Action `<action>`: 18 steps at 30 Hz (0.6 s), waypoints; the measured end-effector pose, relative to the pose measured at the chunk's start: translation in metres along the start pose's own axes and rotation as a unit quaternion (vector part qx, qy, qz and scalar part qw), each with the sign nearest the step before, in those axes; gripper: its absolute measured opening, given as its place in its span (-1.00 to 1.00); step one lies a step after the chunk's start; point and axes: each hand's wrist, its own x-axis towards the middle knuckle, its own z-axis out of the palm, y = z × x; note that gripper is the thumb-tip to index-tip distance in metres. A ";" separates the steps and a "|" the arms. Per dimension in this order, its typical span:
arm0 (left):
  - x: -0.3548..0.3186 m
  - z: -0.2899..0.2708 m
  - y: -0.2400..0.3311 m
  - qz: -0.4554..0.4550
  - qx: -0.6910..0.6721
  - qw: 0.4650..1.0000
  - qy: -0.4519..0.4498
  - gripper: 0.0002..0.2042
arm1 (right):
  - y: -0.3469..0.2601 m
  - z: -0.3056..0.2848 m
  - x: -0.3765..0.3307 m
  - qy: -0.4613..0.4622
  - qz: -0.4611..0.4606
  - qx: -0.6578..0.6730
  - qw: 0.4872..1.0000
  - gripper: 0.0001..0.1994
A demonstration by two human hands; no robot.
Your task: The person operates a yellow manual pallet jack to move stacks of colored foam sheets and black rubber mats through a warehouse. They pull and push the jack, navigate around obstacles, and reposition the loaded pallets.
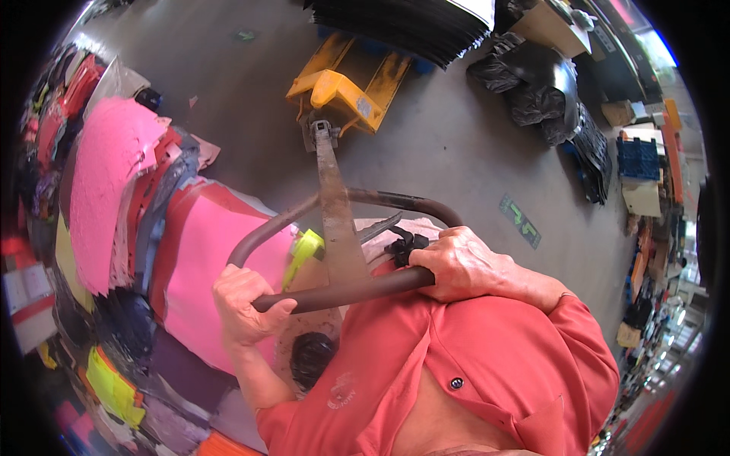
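bare grey floor (456, 144) opens ahead and to your right of the yellow pallet jack (346, 87). on your left, stacked pink sheets (114, 175) crowd close beside the handle loop (342, 292). black bags (544, 91) block the far right.

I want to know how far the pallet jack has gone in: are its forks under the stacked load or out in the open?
Under. The yellow pallet jack has its forks running beneath the dark stacked sheets, their tips hidden.
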 end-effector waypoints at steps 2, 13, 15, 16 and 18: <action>-0.017 0.016 0.016 -0.001 0.000 0.999 0.040 -0.37 | 0.004 0.005 -0.017 -0.038 0.000 -0.011 0.999 -0.79; -0.101 0.137 0.157 -0.082 0.069 0.987 0.121 -0.41 | 0.061 0.009 -0.152 -0.042 -0.044 -0.024 0.998 -0.79; -0.112 0.145 0.173 -0.085 0.071 0.987 0.117 -0.42 | 0.063 0.013 -0.168 -0.043 -0.046 -0.025 0.998 -0.79; -0.119 0.151 0.181 -0.090 0.066 0.987 0.113 -0.42 | 0.064 0.016 -0.177 -0.041 -0.052 -0.035 0.997 -0.78; -0.132 0.161 0.194 -0.087 0.067 0.986 0.123 -0.42 | 0.064 0.022 -0.194 -0.028 -0.067 -0.044 0.996 -0.78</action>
